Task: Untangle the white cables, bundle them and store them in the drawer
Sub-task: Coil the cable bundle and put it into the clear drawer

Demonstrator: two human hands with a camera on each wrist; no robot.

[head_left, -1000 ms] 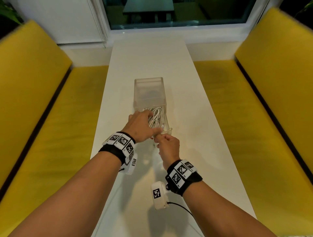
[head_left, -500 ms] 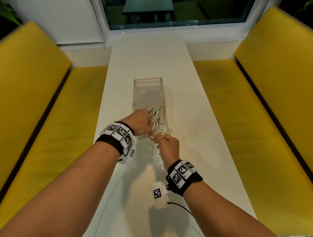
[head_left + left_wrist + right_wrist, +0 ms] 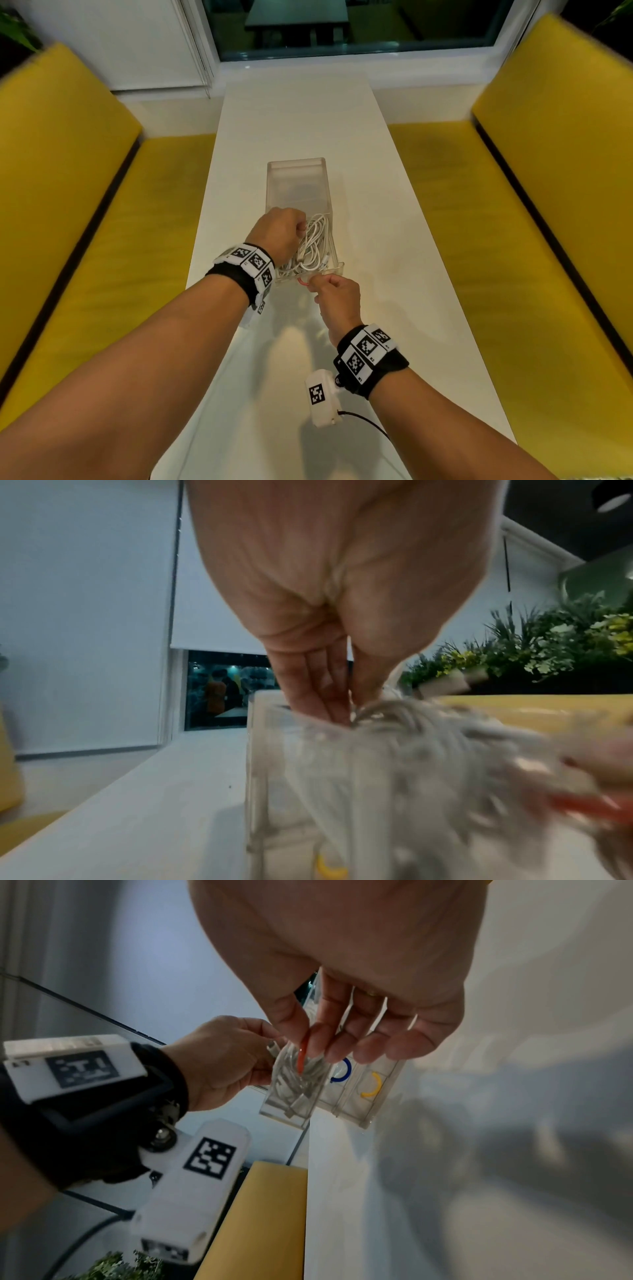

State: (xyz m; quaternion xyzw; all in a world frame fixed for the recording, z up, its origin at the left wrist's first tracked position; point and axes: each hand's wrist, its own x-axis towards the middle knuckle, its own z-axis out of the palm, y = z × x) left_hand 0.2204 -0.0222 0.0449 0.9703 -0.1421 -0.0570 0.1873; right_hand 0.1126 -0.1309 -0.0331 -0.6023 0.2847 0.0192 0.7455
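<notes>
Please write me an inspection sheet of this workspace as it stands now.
Surface: long white table, bare around the drawer unit.
Job's things: bundle of white cables lies in the pulled-out top drawer of the clear plastic drawer unit; lower drawers carry a blue ring handle and a yellow ring handle.
Clutter: nothing seen.
Grippers: left hand grips the cables inside the drawer; right hand pinches the red ring handle on the drawer front.
Cables: thin black lead runs from the right wrist camera.
Surroundings: yellow benches both sides, window beyond.
</notes>
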